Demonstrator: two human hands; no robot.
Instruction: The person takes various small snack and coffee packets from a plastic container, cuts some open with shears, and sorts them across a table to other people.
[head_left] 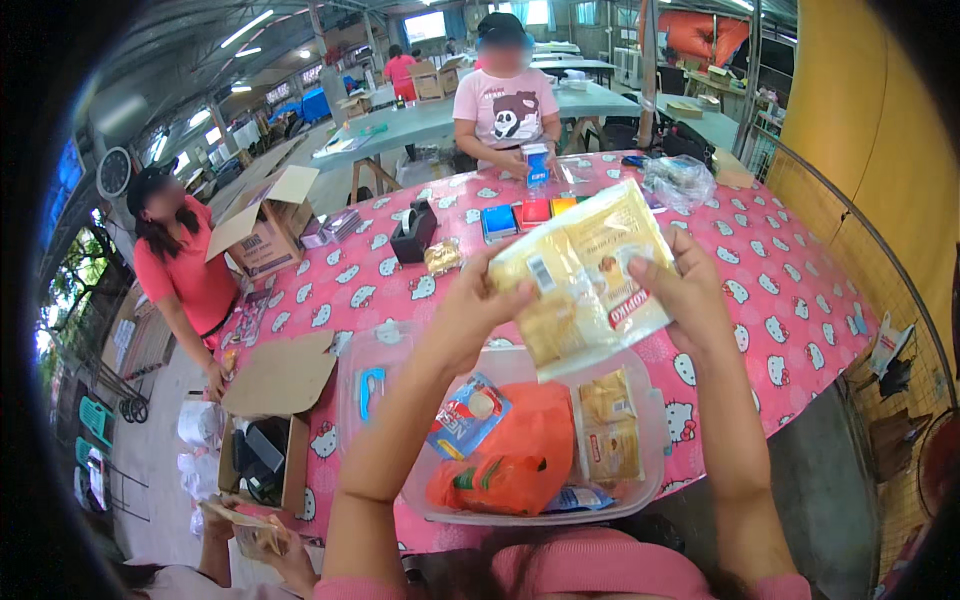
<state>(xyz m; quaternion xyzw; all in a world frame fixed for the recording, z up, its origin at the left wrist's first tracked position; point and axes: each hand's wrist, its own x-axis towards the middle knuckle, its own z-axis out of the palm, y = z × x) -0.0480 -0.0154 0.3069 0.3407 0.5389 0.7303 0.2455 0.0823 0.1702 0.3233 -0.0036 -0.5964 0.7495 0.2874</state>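
Both my hands hold up a large gold and cream coffee pack above the table. My left hand grips its left edge, thumb on the front. At its right edge, my right hand pinches it, thumb also on the front. Below is a clear plastic tub. Inside it lie a bulging orange plastic bag, a blue pouch, smaller gold packs and another blue packet near the front wall. My left forearm hides part of the tub's left side.
A black tape dispenser and coloured packets sit on the pink patterned tablecloth. Cardboard boxes stand at left, one holding dark items. Co-workers are across the table, at left and lower left, holding a packet.
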